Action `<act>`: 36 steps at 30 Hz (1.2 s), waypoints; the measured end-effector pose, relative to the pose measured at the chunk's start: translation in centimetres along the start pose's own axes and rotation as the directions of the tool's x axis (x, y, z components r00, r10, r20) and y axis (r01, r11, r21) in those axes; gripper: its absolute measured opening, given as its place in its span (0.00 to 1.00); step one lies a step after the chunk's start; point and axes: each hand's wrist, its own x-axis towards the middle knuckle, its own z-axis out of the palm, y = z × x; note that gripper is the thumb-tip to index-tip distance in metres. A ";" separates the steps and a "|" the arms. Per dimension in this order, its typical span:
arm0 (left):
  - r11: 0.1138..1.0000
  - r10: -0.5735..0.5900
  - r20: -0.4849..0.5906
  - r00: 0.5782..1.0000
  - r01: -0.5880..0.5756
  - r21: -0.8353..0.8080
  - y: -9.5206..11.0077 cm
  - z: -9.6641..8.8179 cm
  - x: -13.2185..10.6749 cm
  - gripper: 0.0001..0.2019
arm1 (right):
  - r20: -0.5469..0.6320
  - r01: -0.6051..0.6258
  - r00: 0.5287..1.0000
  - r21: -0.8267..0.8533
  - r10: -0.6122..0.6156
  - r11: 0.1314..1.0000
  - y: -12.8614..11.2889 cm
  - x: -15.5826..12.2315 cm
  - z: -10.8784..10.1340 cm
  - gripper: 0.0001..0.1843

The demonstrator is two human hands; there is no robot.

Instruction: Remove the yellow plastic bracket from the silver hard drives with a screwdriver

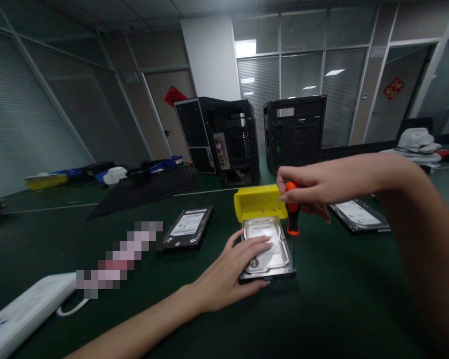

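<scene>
A silver hard drive [271, 235] lies flat on the green table [322, 309] in front of me. My left hand [232, 271] rests on its left side, fingers stretched flat over the cover and thumb at the near edge, pressing it down. My right hand [310, 187] is closed round the orange and black handle of a screwdriver [292, 219]. The tool stands upright, its thin shaft reaching down to the drive's right edge. A yellow plastic tray [258, 202] sits just behind the drive.
Two more hard drives lie label up, one at the left [189, 228], one at the right [357, 215]. Two open black computer cases [224, 139] [294, 132] stand at the back. A white device [22, 311] lies near left, a dark panel [145, 192] beyond.
</scene>
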 end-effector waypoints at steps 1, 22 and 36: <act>1.000 -0.001 -0.003 1.000 0.001 0.000 0.0 0.0 0.0 0.30 | 0.001 0.000 1.000 -0.001 0.000 1.000 0.1 0.0 0.0 0.11; 1.000 -0.003 0.024 1.000 0.003 0.005 0.9 -1.1 0.1 0.29 | 0.091 0.104 0.990 0.000 -0.104 0.995 -0.9 -0.2 -0.3 0.23; 1.000 0.017 0.008 1.000 -0.017 -0.014 0.8 -1.2 0.0 0.29 | 0.067 0.078 0.995 0.029 -0.079 0.997 -0.5 -0.1 -0.5 0.22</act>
